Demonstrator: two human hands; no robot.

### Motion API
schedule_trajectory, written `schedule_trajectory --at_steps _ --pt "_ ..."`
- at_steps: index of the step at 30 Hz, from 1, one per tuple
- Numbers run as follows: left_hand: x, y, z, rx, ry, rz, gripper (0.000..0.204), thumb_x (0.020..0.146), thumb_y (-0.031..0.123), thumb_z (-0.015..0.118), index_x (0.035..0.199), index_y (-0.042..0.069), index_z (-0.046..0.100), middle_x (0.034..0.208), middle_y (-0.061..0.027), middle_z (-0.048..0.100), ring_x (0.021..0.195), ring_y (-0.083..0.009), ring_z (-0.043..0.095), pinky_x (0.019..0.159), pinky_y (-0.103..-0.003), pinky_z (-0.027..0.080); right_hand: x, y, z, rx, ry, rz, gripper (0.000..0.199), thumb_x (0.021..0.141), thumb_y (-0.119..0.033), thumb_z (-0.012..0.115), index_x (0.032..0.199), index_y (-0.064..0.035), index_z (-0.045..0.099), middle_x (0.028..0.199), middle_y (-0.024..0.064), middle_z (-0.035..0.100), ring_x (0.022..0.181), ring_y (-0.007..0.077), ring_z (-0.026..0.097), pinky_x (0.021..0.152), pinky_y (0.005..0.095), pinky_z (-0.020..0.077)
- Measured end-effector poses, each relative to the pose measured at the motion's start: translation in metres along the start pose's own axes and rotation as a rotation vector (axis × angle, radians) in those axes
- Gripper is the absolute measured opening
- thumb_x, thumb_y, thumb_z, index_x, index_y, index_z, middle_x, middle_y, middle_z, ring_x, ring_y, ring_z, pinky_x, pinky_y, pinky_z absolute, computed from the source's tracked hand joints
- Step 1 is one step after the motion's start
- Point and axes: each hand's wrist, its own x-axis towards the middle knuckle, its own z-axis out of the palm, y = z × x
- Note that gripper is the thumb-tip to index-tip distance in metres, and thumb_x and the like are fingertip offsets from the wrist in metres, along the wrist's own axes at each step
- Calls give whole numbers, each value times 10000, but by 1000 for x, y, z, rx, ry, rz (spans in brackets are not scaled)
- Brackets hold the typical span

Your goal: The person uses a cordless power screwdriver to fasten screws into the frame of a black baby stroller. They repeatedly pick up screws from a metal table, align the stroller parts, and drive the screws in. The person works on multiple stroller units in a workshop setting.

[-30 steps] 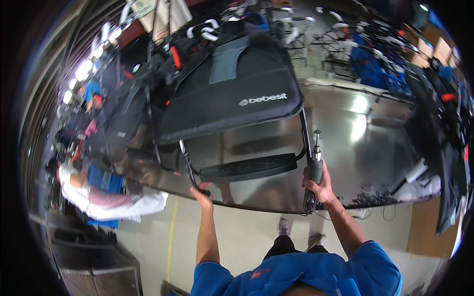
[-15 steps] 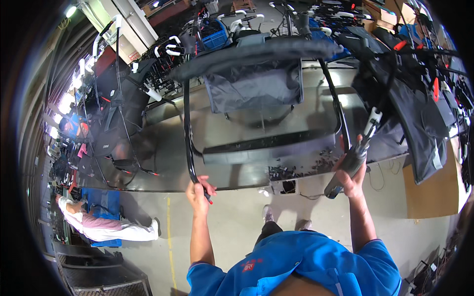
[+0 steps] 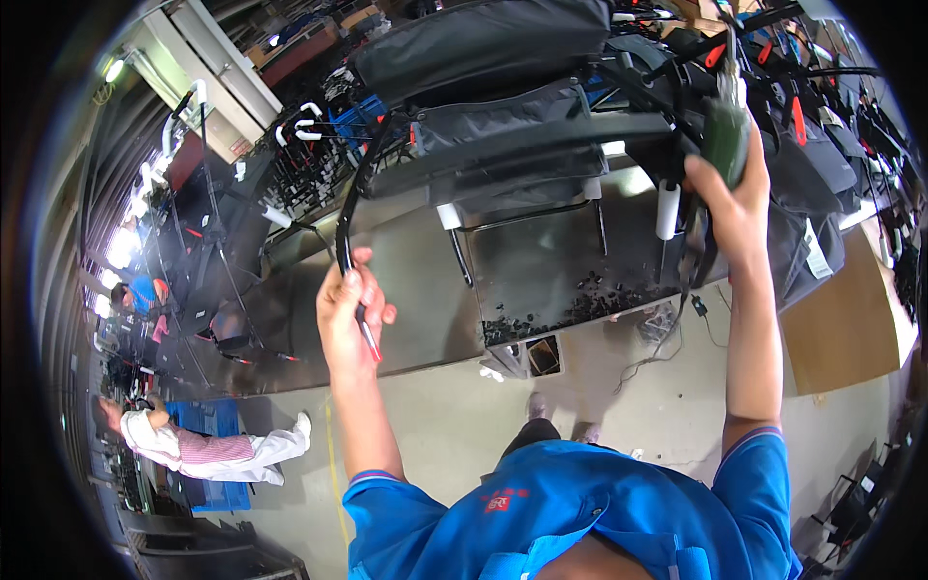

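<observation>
Left hand (image 3: 350, 314) grips closed round the black frame tube (image 3: 346, 208); right hand (image 3: 732, 198) wraps a green tool (image 3: 725, 140), above the steel desk (image 3: 425, 290).

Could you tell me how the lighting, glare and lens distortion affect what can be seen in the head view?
Head view: strong fisheye bending, so the steel table edge curves and the rim goes black; bright glare from lamps at the upper left washes out detail there; the left hand on the black frame tube and the right hand appear fairly sharp.
</observation>
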Motion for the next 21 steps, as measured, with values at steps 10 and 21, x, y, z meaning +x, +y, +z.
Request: schedule_trajectory --at_steps 10,21 --pt "95 13 22 -90 19 -62 294 1009 199 533 1168 -48 549 721 25 468 543 -40 426 401 -197 336 112 29 34 -123 -106 -112 729 800 -224 719 1433 -32 412 815 76 647 679 133 631 674 283 506" --pt "184 0 8 -169 37 -188 247 996 204 543 1080 -27 563 737 16 509 568 -61 450 428 -208 331 167 38 67 -106 -197 40 676 791 -87 685 1404 -50 402 757 46 567 577 128 564 544 291 488"
